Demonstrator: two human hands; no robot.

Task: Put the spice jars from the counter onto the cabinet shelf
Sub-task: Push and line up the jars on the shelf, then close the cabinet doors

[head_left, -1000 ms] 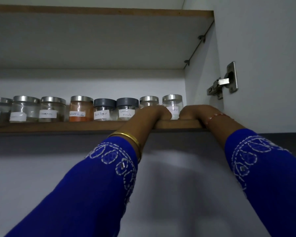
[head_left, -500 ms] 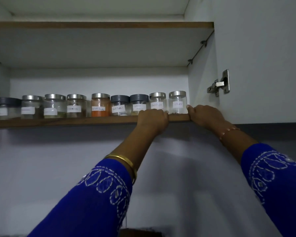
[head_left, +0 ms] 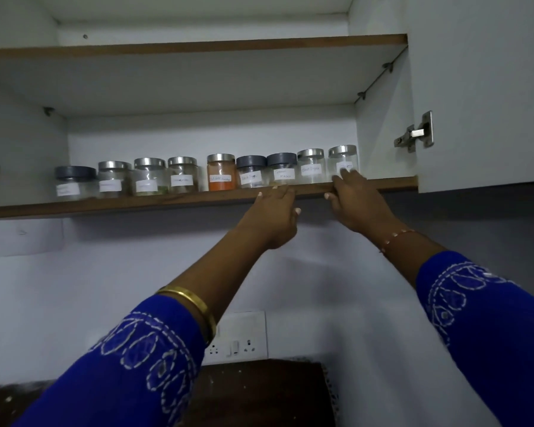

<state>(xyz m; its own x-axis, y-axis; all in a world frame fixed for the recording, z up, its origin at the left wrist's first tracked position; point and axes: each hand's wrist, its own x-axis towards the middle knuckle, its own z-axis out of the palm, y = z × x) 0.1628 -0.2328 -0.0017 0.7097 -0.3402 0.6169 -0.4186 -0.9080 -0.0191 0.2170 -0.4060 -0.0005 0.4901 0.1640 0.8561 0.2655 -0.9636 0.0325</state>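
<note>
Nine spice jars (head_left: pixel 219 177) stand in one row along the front edge of the cabinet shelf (head_left: pixel 167 201), running from near its left end to its right end. The rightmost jar (head_left: pixel 342 163) sits just beside the cabinet side wall (head_left: pixel 379 124). An empty upper shelf (head_left: pixel 198 46) lies above; a door hinge (head_left: pixel 416 134) is fixed on the open door at right. Below, a wall socket (head_left: pixel 238 337) sits over a dark worktop (head_left: pixel 259 392).

Since the earlier frames, both your hands have come down from the shelf top toward its front edge, and more of the row shows at left.

Your left hand (head_left: pixel 273 217) hangs just under the shelf edge, fingers loosely curled, holding nothing. Your right hand (head_left: pixel 356 201) reaches over the front edge, fingertips (head_left: pixel 346 175) overlapping the rightmost jar's base; I cannot tell whether they touch it. Fingers are relaxed, gripping nothing.
</note>
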